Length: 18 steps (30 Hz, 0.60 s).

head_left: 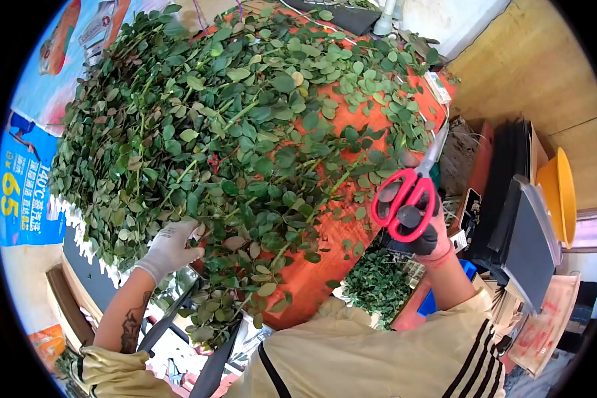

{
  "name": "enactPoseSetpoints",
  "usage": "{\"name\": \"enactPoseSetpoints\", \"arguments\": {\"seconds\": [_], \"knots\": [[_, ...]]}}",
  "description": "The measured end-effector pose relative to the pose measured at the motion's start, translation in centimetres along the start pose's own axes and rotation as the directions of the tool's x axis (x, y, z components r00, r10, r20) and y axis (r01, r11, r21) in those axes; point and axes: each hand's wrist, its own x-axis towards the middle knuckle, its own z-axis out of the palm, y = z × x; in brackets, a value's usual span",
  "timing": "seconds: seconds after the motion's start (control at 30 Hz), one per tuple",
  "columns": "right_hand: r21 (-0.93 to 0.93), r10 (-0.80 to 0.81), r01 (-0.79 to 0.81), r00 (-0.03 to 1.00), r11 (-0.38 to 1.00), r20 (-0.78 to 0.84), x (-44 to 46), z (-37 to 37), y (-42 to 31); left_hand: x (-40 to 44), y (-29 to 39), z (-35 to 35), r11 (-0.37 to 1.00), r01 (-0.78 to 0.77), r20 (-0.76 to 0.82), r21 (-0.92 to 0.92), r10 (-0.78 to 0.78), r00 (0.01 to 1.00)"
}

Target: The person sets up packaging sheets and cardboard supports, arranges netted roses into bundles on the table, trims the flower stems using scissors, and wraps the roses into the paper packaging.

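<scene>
My left hand (172, 249), in a whitish glove, reaches into the near left edge of a large heap of leafy green stems (199, 132). Its thumb and fingertips are by the leaves, and what lies between them is too hidden to name. My right hand (421, 225), in a glove with dark grey fingers and a pink cuff, holds red-handled scissors (404, 202) over the right side of the orange cover (312, 285). The blades point up and away to the right and look closed. Leafy stems lie on the cover between my hands.
Cut greenery (376, 285) lies below the cover's near edge. At the right stand dark folders (534, 232), a yellow basin (558, 196) and a blue container (428, 304). A blue poster (30, 192) hangs at the left. Beyond the heap is a pale pipe (385, 21).
</scene>
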Motion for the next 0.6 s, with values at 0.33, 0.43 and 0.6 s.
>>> {"name": "enactPoseSetpoints", "arguments": {"seconds": [0.33,0.43,0.6], "knots": [[0.228,0.514,-0.666,0.713,0.711,0.477,3.4,2.2,1.4,2.1,-0.7,1.2,0.997,0.075,0.104,0.030,-0.078,0.992],[0.348,0.602,-0.786,0.616,0.511,0.507,5.7,1.7,3.7,2.0,-0.8,1.9,0.993,0.116,0.085,0.001,-0.115,0.990],[0.115,0.693,-0.799,0.574,0.590,0.435,9.0,1.8,6.1,1.4,-0.5,2.1,0.996,0.084,0.077,-0.006,-0.083,0.994]]}}
